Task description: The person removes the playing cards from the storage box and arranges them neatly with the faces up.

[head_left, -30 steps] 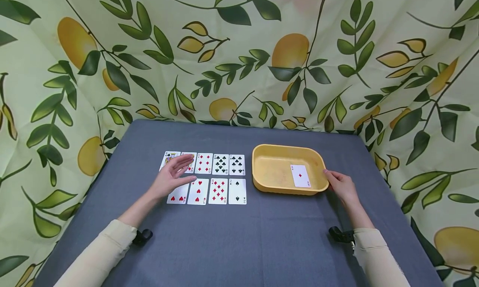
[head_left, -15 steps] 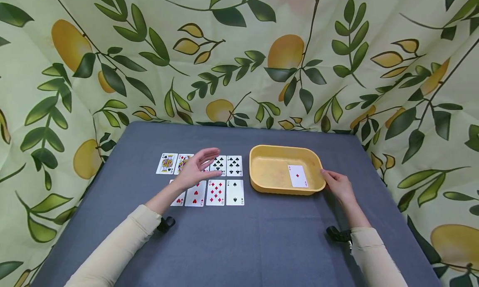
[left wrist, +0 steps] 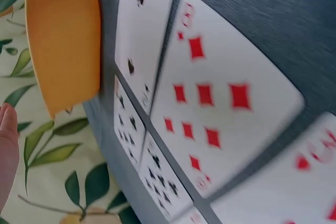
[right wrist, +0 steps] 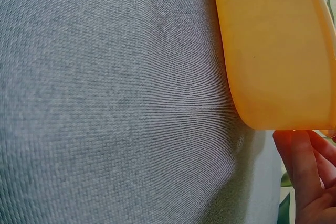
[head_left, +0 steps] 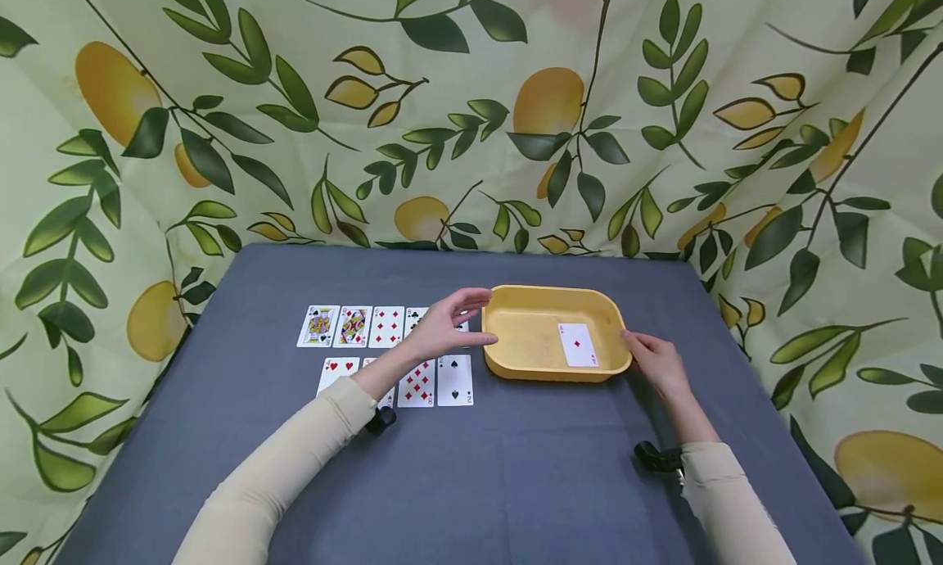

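My left hand point(head_left: 442, 327) is over the right part of the card rows, thumb and fingers spread apart, holding nothing. Its fingertips overlap the left rim of a yellow plastic tray point(head_left: 519, 332); in the left wrist view a gap shows between the hand point(left wrist: 7, 153) and the tray point(left wrist: 63, 40). My right hand point(head_left: 658, 362) pinches the tray's right end, as the right wrist view also shows, with the fingers point(right wrist: 303, 153) at the rim. An ace of diamonds point(head_left: 578, 345) lies face up inside the tray.
Two rows of face-up playing cards lie left of the tray, among them a king point(head_left: 318, 327), a two of spades point(head_left: 454, 381) and an eight of diamonds point(left wrist: 205, 93). My left forearm crosses over some. A grey-blue cloth point(head_left: 508, 475) covers the table; a leaf-patterned curtain point(head_left: 457, 49) hangs behind.
My left hand has moved right across the cards to the tray's left side, uncovering the king and queen. The right hand stays at the tray's right end. The head view has shifted slightly.
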`<act>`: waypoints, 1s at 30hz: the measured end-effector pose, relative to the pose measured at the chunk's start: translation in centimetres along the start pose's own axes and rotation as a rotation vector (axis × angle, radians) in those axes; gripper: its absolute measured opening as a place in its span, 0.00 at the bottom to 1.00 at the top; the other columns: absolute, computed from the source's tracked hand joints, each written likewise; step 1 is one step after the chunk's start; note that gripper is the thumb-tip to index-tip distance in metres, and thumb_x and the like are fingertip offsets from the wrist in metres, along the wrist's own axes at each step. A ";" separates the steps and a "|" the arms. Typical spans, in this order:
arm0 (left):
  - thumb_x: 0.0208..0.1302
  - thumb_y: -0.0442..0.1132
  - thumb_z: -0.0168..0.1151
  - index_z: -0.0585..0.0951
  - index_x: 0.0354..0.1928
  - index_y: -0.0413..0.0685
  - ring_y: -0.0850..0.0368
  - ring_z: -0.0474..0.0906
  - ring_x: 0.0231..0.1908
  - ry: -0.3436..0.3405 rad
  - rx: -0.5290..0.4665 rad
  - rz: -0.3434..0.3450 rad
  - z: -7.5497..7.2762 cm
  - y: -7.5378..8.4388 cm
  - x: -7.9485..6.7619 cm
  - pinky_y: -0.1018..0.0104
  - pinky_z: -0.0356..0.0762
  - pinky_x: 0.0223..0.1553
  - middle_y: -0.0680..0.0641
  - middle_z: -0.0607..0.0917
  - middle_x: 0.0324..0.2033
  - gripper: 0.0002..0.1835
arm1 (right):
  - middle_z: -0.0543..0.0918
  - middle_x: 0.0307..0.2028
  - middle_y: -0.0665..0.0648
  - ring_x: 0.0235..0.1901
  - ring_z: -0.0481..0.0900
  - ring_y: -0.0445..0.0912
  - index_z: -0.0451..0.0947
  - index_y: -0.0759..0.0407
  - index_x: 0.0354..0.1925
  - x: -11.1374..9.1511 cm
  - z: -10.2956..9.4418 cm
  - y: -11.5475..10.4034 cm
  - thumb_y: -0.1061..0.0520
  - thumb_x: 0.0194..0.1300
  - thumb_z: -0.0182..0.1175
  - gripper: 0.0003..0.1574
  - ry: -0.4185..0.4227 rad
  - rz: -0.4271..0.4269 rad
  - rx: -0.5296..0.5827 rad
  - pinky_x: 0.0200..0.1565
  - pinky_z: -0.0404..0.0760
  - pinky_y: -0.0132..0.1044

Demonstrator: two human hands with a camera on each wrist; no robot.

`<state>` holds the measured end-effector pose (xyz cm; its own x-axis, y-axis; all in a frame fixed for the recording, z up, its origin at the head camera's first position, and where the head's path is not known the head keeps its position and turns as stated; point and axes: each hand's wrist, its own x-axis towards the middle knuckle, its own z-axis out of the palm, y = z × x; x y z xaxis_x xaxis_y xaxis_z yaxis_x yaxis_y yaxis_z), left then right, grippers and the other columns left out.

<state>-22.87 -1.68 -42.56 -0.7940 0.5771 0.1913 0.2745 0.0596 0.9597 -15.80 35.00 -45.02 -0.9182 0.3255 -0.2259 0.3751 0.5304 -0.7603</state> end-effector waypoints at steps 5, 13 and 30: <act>0.53 0.35 0.75 0.68 0.66 0.38 0.53 0.68 0.65 -0.038 0.028 -0.014 1.6 -0.2 1.2 0.67 0.65 0.65 0.43 0.72 0.64 0.38 | 0.79 0.49 0.65 0.36 0.74 0.45 0.72 0.67 0.63 0.0 0.1 -0.1 0.33 0.71 0.49 0.43 0.000 0.009 -0.001 0.35 0.77 0.31; 0.52 0.34 0.75 0.69 0.65 0.36 0.53 0.67 0.65 -0.086 0.037 -0.023 4.3 -0.7 3.1 0.69 0.64 0.64 0.43 0.74 0.63 0.38 | 0.79 0.52 0.66 0.38 0.75 0.46 0.72 0.68 0.63 0.1 0.1 0.0 0.34 0.71 0.49 0.42 -0.009 0.008 0.009 0.36 0.78 0.30; 0.50 0.44 0.77 0.70 0.66 0.39 0.51 0.69 0.64 -0.196 0.281 0.007 10.1 -0.9 7.5 0.70 0.64 0.64 0.40 0.74 0.63 0.41 | 0.80 0.51 0.66 0.38 0.77 0.46 0.73 0.67 0.62 0.3 -0.2 0.4 0.35 0.71 0.50 0.41 -0.004 -0.005 0.029 0.38 0.79 0.31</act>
<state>-23.55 10.83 -44.10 -0.6795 0.7225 0.1279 0.4397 0.2615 0.8592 -15.94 35.44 -45.29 -0.9206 0.3195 -0.2245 0.3666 0.5092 -0.7787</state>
